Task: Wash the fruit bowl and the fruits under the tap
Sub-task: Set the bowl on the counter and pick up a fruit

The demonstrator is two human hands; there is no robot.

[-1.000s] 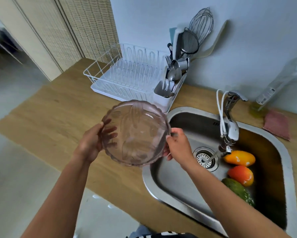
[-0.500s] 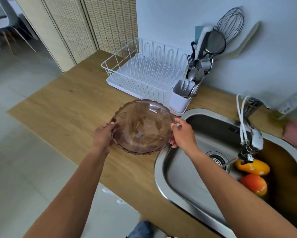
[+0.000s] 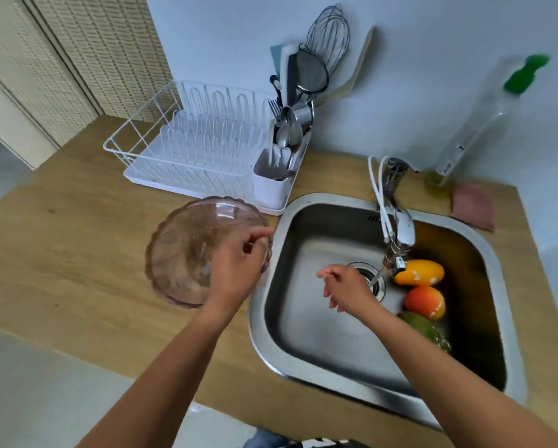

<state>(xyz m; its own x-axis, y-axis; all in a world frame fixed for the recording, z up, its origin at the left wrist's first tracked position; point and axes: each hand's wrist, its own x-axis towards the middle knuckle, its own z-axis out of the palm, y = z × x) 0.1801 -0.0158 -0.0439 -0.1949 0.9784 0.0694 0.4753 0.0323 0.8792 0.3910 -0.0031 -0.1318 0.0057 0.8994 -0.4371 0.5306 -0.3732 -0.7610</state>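
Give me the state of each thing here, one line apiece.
fruit bowl: resting on the counter left of the sink, no fruit in it.
left hand: over the bowl's right rim; grip unclear.
right hand: above the sink, fingers loosely curled, holding nothing.
tap: a thin stream seems to run.
fruits: three, lying in the sink.
cutlery holder: holds utensils.

The bowl [image 3: 180,253] is sitting on the tabletop [image 3: 61,253], just beside the left rim of the sink [image 3: 257,334]. The left hand [image 3: 235,270] is hovering over the bowl's right edge with fingers curled; whether it is gripping the rim is unclear. The right hand [image 3: 348,292] is hanging loosely curled over the sink near the drain [image 3: 379,287], holding nothing. Three fruits [image 3: 425,301] are lying in the sink by the tap [image 3: 397,221].
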